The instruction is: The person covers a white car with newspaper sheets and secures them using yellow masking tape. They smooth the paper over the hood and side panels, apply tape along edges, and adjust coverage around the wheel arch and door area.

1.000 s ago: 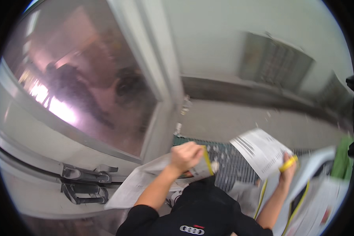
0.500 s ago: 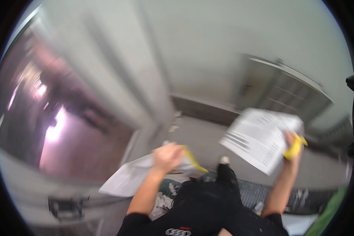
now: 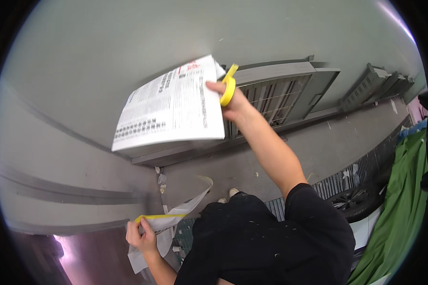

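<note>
My right hand [image 3: 233, 107] is raised in front of the wall, closed on a folded newspaper [image 3: 171, 107] with black print and a little red. A yellow roll of tape [image 3: 228, 92] hangs at that hand's fingers, a short end sticking up from it. Low on the left, my left hand [image 3: 141, 236] pinches a newspaper sheet [image 3: 190, 205] along its edge. A yellow tape strip [image 3: 169, 216] runs along this edge. The sheet droops below the hand and curls up at its far end.
A grey metal cabinet [image 3: 271, 97] with a barred front and an open door [image 3: 321, 92] stands against the wall. Paper scraps [image 3: 162, 179] lie near its base. To the right are a floor grating [image 3: 328, 190], a wheel [image 3: 354, 202] and a green cover [image 3: 390, 204]. A reddish doorway [image 3: 88, 256] is lower left.
My view has turned to the right. My right hand has swung the newspaper up and to the left in the picture; my left hand is lower and further left. Both keep their hold.
</note>
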`<action>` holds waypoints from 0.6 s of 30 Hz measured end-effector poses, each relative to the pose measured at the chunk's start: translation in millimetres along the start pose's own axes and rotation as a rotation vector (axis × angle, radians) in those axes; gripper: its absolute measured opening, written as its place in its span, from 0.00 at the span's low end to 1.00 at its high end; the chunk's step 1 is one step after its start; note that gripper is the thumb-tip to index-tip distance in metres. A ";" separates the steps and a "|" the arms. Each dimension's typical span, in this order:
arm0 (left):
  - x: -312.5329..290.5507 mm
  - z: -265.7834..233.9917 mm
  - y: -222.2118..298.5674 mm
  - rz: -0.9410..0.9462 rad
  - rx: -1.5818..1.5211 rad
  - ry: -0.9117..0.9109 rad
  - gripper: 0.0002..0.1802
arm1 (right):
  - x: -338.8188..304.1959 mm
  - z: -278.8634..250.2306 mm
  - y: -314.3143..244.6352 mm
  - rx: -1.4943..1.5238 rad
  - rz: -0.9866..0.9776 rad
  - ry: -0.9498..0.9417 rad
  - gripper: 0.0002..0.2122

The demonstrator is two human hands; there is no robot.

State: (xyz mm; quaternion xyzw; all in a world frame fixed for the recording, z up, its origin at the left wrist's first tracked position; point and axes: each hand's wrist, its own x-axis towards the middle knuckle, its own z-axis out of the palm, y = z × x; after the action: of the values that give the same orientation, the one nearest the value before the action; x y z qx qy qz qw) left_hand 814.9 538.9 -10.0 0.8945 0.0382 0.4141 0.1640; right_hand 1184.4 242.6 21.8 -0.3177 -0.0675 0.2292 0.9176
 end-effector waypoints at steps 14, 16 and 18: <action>77.0 68.7 6.8 0.235 -0.379 -0.054 0.03 | 96.6 40.3 -13.2 -0.488 -0.020 -0.208 0.22; 85.9 81.4 -2.6 0.254 -0.433 -0.073 0.04 | 110.7 47.6 -21.4 -0.443 -0.038 -0.239 0.23; 92.0 91.2 -11.3 0.241 -0.478 -0.093 0.04 | 108.7 46.4 -25.8 -0.364 -0.092 -0.368 0.23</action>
State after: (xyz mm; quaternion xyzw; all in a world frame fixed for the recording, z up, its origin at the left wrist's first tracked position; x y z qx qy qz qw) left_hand 944.5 544.5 -1.6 0.8466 -0.1750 0.3863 0.3215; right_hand 1278.0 300.7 71.9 -0.4271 -0.2875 0.2254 0.8271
